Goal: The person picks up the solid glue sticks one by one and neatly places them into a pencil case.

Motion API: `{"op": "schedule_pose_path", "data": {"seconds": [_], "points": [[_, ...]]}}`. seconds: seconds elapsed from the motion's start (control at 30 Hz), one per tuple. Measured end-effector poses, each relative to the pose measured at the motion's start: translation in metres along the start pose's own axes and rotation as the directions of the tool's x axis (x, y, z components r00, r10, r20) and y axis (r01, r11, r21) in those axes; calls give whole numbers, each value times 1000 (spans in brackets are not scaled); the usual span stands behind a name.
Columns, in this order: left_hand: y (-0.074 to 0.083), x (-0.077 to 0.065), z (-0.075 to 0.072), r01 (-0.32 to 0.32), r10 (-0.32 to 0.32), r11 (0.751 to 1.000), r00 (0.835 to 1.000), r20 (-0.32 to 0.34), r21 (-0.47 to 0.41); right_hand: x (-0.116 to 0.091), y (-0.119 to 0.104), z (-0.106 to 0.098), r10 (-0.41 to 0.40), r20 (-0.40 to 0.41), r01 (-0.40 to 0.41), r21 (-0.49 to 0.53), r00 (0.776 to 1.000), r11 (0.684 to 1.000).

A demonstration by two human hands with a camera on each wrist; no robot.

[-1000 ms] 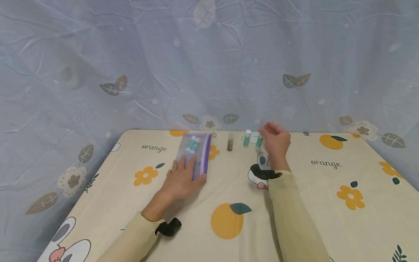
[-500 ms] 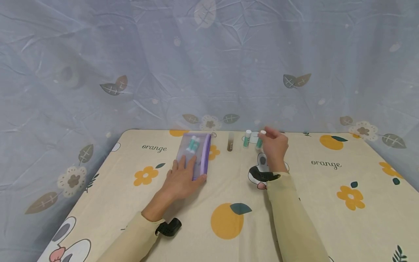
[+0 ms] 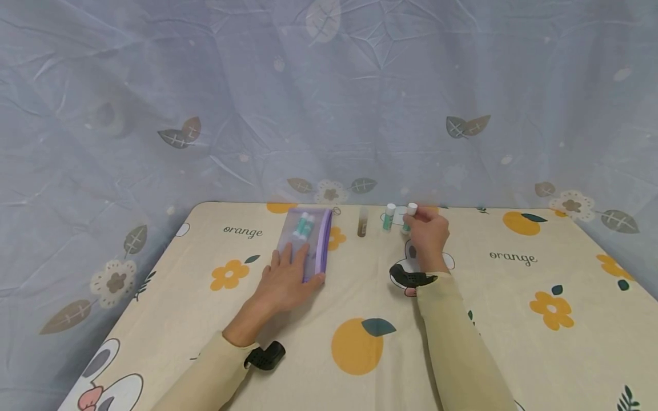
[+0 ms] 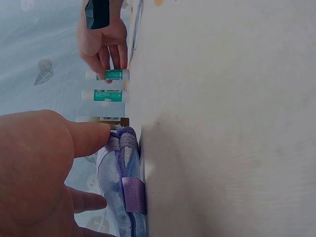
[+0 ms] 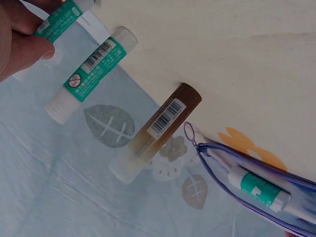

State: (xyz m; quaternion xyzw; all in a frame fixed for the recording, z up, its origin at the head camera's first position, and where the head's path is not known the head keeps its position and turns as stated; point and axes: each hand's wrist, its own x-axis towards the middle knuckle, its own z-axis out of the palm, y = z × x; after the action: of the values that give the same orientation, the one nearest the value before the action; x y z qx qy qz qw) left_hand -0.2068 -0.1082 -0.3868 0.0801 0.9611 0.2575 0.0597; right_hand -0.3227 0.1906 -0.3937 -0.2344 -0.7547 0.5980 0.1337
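My left hand (image 3: 289, 271) lies flat on the near end of a clear purple zip pouch (image 3: 307, 240), fingers straight. The pouch (image 5: 256, 195) holds green-and-white tubes (image 3: 303, 225). My right hand (image 3: 428, 234) pinches an upright green-and-white tube (image 3: 409, 217) near the table's far edge. In the right wrist view the fingers (image 5: 22, 37) curl round that tube (image 5: 58, 20). A second green-and-white tube (image 3: 389, 217) stands just left of it, free. Further left stands a brown tube (image 3: 362, 221) with a barcode label (image 5: 165, 117).
The table (image 3: 514, 319) wears a cream cloth printed with oranges, flowers and rabbits. A blue-grey leaf-print curtain (image 3: 329, 103) hangs right behind its far edge. The pouch's zip pull (image 5: 190, 132) lies close to the brown tube.
My right hand has come down from above the tubes and closed its fingers on the rightmost one. The left hand and the pouch have stayed put.
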Motion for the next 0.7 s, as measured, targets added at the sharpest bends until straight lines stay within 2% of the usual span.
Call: {"op": "schedule_pose_path", "data": {"seconds": [0.27,0.7], "points": [[-1,1,1,-6,6,1000,1000,4,-1,0,3,1,30,4,-30,-4,1000,1000],[-2,1,1,-6,6,1000,1000,-4,-1,0,3,1,34,6,-34,8,999,999]]}}
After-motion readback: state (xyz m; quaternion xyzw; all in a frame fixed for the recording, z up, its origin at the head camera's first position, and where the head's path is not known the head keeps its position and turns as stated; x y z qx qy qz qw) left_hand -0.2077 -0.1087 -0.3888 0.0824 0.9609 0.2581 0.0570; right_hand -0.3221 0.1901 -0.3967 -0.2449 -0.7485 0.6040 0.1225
